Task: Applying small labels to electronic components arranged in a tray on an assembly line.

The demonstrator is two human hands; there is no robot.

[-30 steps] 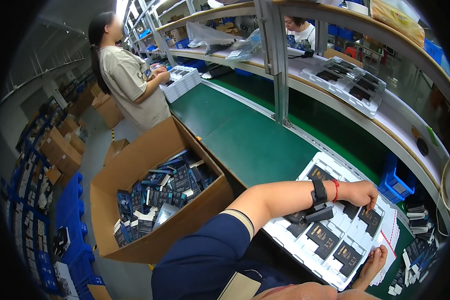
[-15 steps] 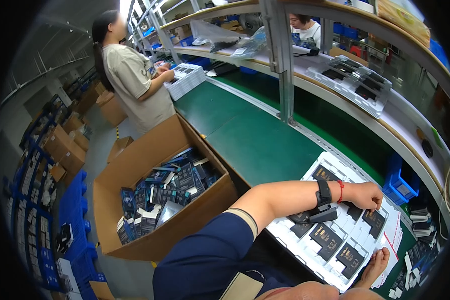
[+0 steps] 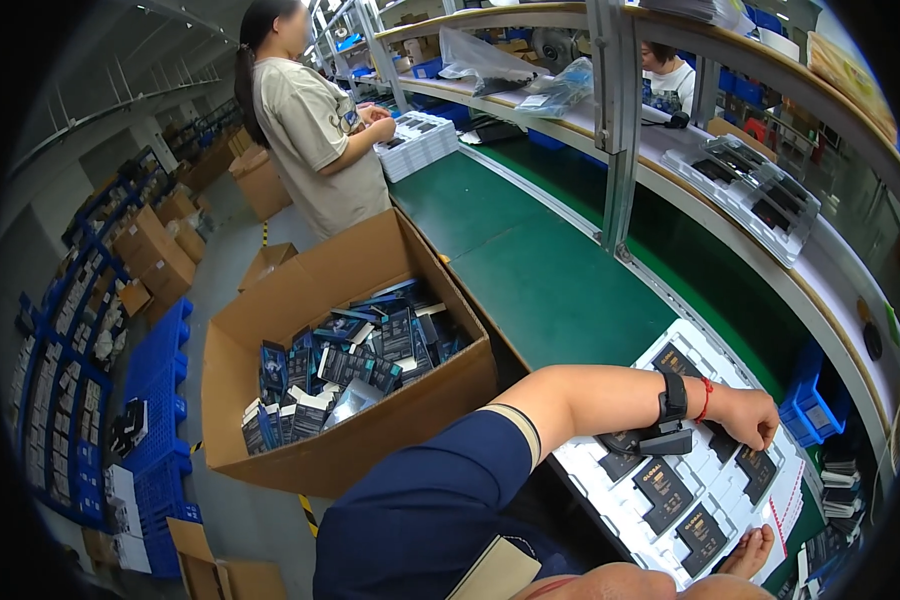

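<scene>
A white moulded tray (image 3: 610, 515) lies at the lower right, with flat black batteries set in its pockets. My left hand (image 3: 752, 415) reaches across it, a black band with a small device at the wrist. Its fingers are pinched together at the upper edge of one battery (image 3: 755, 472); what is between them is hidden. Closer to me sit another battery (image 3: 701, 537) and one beside it (image 3: 662, 495). My right hand (image 3: 750, 553), fingers curled, is at the tray's near right rim by white sheets (image 3: 788, 505) with red edging. I cannot see what it holds.
An open cardboard box (image 3: 370, 440) of small dark cartons stands left of the green bench (image 3: 580, 300). A co-worker (image 3: 315, 140) handles stacked trays (image 3: 420, 145) farther along. Metal shelving (image 3: 620, 190) rises behind the bench. A blue bin (image 3: 810, 405) sits past the tray.
The view has swung slightly left, so most surroundings appear farther right. My left hand stays at the same battery, and my right hand remains by the tray's rim.
</scene>
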